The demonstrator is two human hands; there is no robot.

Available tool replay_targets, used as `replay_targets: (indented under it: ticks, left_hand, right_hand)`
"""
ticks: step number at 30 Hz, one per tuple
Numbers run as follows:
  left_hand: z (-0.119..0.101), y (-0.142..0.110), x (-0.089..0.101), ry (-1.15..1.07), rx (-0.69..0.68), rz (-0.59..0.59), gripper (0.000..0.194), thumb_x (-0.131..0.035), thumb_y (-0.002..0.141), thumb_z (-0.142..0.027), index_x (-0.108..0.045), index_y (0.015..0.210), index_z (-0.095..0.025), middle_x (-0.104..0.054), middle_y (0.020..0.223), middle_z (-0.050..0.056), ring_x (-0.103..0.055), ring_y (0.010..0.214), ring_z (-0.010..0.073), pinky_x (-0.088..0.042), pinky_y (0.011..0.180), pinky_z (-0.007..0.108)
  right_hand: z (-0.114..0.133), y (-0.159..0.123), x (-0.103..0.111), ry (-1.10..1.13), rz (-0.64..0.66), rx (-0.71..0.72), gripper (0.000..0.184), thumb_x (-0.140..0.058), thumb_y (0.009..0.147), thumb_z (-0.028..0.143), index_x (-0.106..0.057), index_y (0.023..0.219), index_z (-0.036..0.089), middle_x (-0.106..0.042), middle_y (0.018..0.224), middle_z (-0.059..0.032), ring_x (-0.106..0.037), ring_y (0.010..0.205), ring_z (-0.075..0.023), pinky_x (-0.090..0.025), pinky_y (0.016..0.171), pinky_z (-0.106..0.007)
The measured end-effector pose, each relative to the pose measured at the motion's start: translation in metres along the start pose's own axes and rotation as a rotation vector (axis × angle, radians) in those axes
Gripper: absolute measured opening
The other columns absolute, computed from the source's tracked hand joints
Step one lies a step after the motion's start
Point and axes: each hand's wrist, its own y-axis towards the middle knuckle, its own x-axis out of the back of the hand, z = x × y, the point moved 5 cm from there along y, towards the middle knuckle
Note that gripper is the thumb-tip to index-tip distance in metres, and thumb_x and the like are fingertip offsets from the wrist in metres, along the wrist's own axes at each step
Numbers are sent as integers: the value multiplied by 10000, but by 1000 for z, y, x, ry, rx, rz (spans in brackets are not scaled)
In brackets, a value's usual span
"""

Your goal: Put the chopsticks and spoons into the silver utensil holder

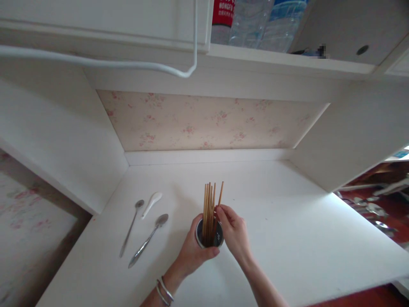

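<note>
My left hand (195, 249) is wrapped round a dark round holder with a pale rim (198, 238). Several wooden chopsticks (208, 209) stand upright in it, bunched toward its left side. With thumb and fingers pinched, my right hand (232, 226) grips one chopstick (221, 194) at the holder's right edge. That chopstick leans a little to the right, apart from the bunch; its lower end is hidden by my fingers.
On the white desk (287, 238), left of my hands, lie a long-handled metal spoon (129, 230), a white spoon (151, 204) and a larger metal spoon (148, 241). Plastic bottles (252, 21) stand on the shelf above. A white cable (128, 64) hangs along the cabinet.
</note>
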Motion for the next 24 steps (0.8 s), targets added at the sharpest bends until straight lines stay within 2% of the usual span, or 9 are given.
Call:
replay_targets:
  ticks: [3,8,10,14,18,21,24]
  left_hand:
    - [3,0,0,-19,9,-8,916,-876,605,-401,-390,1362,-228,-556,1340,143,-491,1262,314,-380,1049,427]
    - [4,0,1,-5,24,-4,936,-872,612,-411,-371,1378,-216,-550,1343,155,-496,1259,325,-365,1064,453]
    - [5,-1,2,6,26,-7,940,-873,613,-401,-368,1384,-215,-554,1339,155,-494,1259,330,-362,1066,460]
    - [7,-1,6,25,30,-30,934,-880,601,-391,-383,1374,-224,-561,1337,140,-485,1269,329,-368,1065,452]
    - [6,-2,5,14,33,-23,933,-877,603,-391,-382,1374,-216,-559,1338,146,-490,1267,329,-374,1063,453]
    - [4,-2,3,-2,27,-21,921,-876,606,-377,-388,1371,-219,-557,1342,146,-491,1267,326,-380,1059,453]
    - [0,-1,1,-18,32,-16,903,-872,614,-366,-396,1368,-225,-571,1324,141,-516,1238,326,-399,1037,451]
  right_hand:
    - [0,-2,0,-79,18,9,373,-502,930,488,-723,905,188,-712,670,-21,-669,677,-192,-503,617,-250]
    - [7,-1,8,-132,3,40,374,-494,936,482,-740,898,203,-742,755,-28,-654,646,-178,-472,598,-237]
    - [11,1,10,-176,0,46,371,-492,938,471,-744,875,206,-735,726,-26,-644,618,-174,-453,578,-236]
    - [12,2,4,-242,76,59,403,-468,950,469,-732,803,202,-667,601,0,-577,528,-150,-387,508,-232]
    - [6,-1,-1,-221,84,44,448,-459,950,500,-719,762,187,-618,563,16,-526,512,-138,-372,496,-228]
    - [0,-4,-3,-93,123,23,449,-485,931,529,-743,843,173,-682,659,-3,-598,606,-165,-446,561,-234]
    - [-10,-5,-4,139,205,-31,437,-531,910,537,-728,1080,185,-754,964,-48,-672,942,-233,-515,823,-296]
